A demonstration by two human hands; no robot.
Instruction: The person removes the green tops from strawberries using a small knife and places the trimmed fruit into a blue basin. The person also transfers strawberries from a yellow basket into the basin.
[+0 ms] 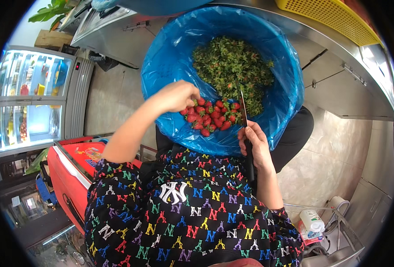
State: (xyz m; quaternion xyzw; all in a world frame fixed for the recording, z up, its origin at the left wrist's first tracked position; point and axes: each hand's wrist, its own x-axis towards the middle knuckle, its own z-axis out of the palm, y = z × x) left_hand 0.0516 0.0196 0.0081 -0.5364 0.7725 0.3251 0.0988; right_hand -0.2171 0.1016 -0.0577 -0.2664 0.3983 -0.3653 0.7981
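A large round basin lined with a blue plastic bag (165, 63) is between my knees. Red strawberries (215, 114), some with green caps, lie on its near side. Beyond them is a heap of cut green strawberry tops (233, 63). My left hand (181, 95) reaches over the basin from the left, its bent fingertips at the edge of the strawberries. Whether a berry is between those fingers cannot be made out. On the right, my right hand (255, 142) grips a kitchen knife (243, 108) by its black handle, blade pointing away over the cut tops.
A yellow perforated plastic basket (333, 20) sits on the steel counter at the upper right. To my left stand a red cooler box (67, 177) and a lit glass-door refrigerator (30, 96). A white plastic jug (312, 220) is at the lower right, by a metal frame.
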